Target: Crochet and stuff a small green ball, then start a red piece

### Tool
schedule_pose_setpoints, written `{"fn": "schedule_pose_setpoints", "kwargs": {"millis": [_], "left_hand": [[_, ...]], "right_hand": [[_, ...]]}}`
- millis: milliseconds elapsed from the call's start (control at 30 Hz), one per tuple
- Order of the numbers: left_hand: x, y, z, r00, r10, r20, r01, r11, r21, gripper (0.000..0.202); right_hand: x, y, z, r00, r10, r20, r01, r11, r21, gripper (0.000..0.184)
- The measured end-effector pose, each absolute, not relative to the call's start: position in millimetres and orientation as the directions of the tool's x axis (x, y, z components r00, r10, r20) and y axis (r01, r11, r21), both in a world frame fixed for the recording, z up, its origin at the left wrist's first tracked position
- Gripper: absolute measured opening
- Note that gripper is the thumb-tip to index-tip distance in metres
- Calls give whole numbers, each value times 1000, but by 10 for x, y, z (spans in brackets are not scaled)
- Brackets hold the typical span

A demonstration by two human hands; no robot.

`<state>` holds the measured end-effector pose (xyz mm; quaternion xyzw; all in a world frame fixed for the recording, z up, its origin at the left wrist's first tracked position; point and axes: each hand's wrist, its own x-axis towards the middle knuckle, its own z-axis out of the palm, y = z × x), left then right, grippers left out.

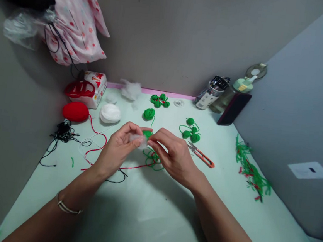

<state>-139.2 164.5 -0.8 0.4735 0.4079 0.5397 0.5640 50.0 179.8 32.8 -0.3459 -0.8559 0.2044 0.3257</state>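
Observation:
My left hand (119,143) is closed, with a tuft of white fluffy stuffing (138,138) between its thumb and fingers. My right hand (172,148) pinches at the right edge of that tuft, its fingertips meeting the left hand's. Just behind the fingertips shows a small green yarn piece (147,134), partly covered; which fingers bear it is hidden. Loose green yarn (153,158) lies in loops below the hands, with a red strand across it. A green yarn ball (149,114) sits beyond, its strand running toward the hands.
Orange-handled scissors (204,157) lie right of my right hand. Small green balls (193,132) rest behind them. Red yarn (75,111), white yarn (110,113) and black yarn (65,131) are at left. A phone (234,110) leans on a bottle at the back right; yarn scraps (250,170) line the right edge.

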Motion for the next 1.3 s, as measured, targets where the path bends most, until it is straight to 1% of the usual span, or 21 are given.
{"fn": "schedule_pose_setpoints", "kwargs": {"millis": [67, 133, 167, 200, 267, 333, 367, 400, 467, 533, 567, 600, 667, 733, 900, 967, 1033, 1100, 1200, 1233, 1300], "left_hand": [[-1389, 1638, -5, 87, 996, 32, -245, -10, 969, 19], [-1385, 1631, 21, 44, 999, 30, -206, -20, 978, 21], [-1384, 1627, 42, 16, 999, 34, -178, -31, 984, 21], [-1383, 1624, 67, -15, 999, 40, -148, -42, 988, 20], [-1383, 1615, 120, -75, 996, 54, -99, -61, 993, 18], [-1382, 1603, 167, -108, 992, 64, -84, -73, 994, 18], [-1380, 1595, 184, -120, 990, 71, -80, -81, 994, 18], [-1376, 1586, 197, -127, 989, 79, -78, -90, 993, 18], [-1367, 1568, 206, -136, 987, 90, -96, -103, 990, 18], [-1357, 1553, 198, -132, 988, 82, -140, -100, 985, 22], [-1354, 1547, 190, -127, 989, 75, -161, -95, 982, 25], [-1352, 1543, 180, -119, 990, 70, -173, -90, 981, 26], [-1354, 1537, 160, -95, 993, 70, -160, -84, 983, 26], [-1358, 1533, 141, -63, 995, 71, -144, -80, 986, 24], [-1364, 1516, 118, 8, 999, 53, -184, -51, 982, 19], [-1366, 1510, 122, 38, 998, 54, -179, -47, 983, 19], [-1369, 1509, 126, 77, 995, 65, -178, -51, 983, 24], [-1365, 1515, 121, 122, 988, 97, -173, -75, 982, 22], [-1345, 1535, 81, 135, 976, 172, -180, -147, 973, 8], [-1336, 1542, 59, 120, 975, 187, -190, -162, 968, 9], [-1320, 1556, 9, 98, 979, 177, -223, -152, 963, 20]], "right_hand": [[504, 1792, 349, -551, 747, 373, 450, 642, -621, 18], [511, 1782, 380, -520, 779, 350, 426, 592, -684, 17], [514, 1776, 399, -492, 795, 355, 386, 565, -729, 18], [517, 1769, 419, -459, 810, 365, 317, 533, -785, 20], [520, 1755, 461, -410, 840, 355, 100, 428, -898, 28], [516, 1739, 501, -399, 874, 277, -84, 265, -960, 30], [511, 1730, 518, -394, 891, 223, -109, 196, -975, 27], [505, 1720, 530, -380, 909, 171, -79, 153, -985, 22], [489, 1699, 537, -351, 931, 103, 109, 149, -983, 17], [472, 1681, 519, -402, 913, 69, 328, 214, -920, 15], [461, 1674, 502, -446, 893, 56, 401, 255, -880, 11], [449, 1669, 484, -487, 872, 45, 439, 288, -851, 13], [418, 1664, 446, -525, 850, 42, 433, 309, -847, 27], [380, 1661, 419, -496, 866, 52, 384, 273, -882, 32], [315, 1667, 399, -337, 941, -26, 333, 93, -938, 36], [316, 1677, 395, -297, 954, -48, 325, 54, -944, 37], [328, 1690, 392, -283, 958, -53, 313, 40, -949, 36], [342, 1697, 394, -279, 959, -39, 307, 51, -950, 38], [360, 1690, 412, -304, 953, 14, 365, 130, -922, 42], [365, 1681, 420, -319, 947, 44, 414, 181, -892, 41], [372, 1655, 432, -365, 923, 117, 518, 306, -799, 34]]}}
